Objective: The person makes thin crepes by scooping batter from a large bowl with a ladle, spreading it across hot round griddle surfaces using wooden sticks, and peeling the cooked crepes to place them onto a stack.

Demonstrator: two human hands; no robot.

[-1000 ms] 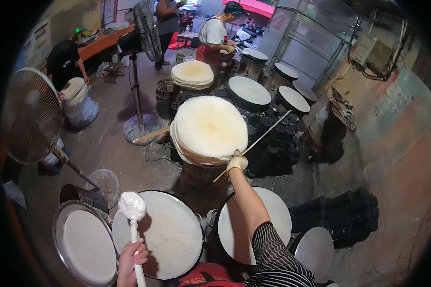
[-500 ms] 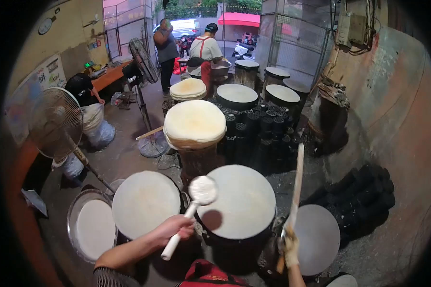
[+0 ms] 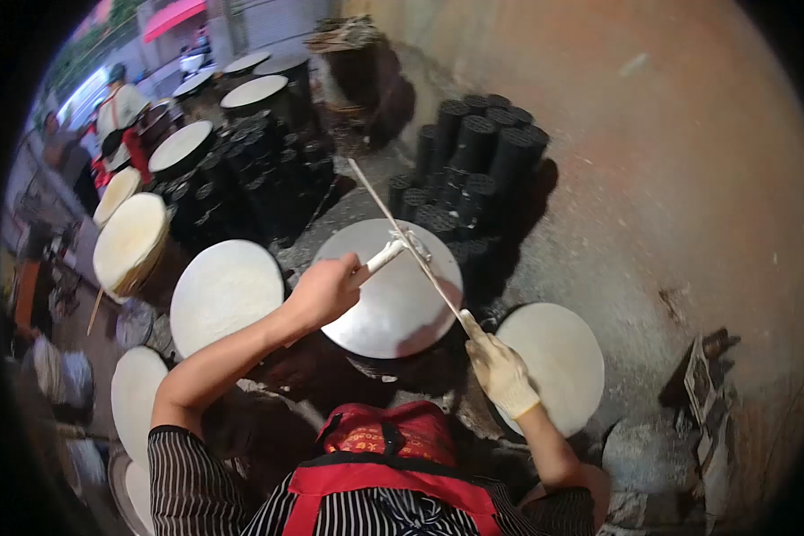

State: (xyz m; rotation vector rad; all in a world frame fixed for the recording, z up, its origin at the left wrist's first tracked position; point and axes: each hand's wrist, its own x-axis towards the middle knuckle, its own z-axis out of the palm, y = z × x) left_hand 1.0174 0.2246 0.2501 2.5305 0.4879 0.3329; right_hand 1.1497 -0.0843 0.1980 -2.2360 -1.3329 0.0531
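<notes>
My left hand is closed around the pale handle of a batter-coated ladle. White batter clings to its far end, where it meets or overlaps a long, thin scraper. The scraper's near end is in my gloved right hand, which is closed on it. Both tools are above a bare grey round griddle. To its left, a round griddle carries a white layer; at right, near my glove, another pale-covered griddle stands. The ladle's bowl is mostly hidden.
Black cylindrical coal briquettes are stacked beyond the griddle, with more at left. A stack of pale round sheets stands left. Further griddles line the back, near a person in a red apron. A wall rises at right.
My view has swung right. The ladle has gone from above a white-covered griddle to the bare grey one on the right, and the scraper now crosses at its end.
</notes>
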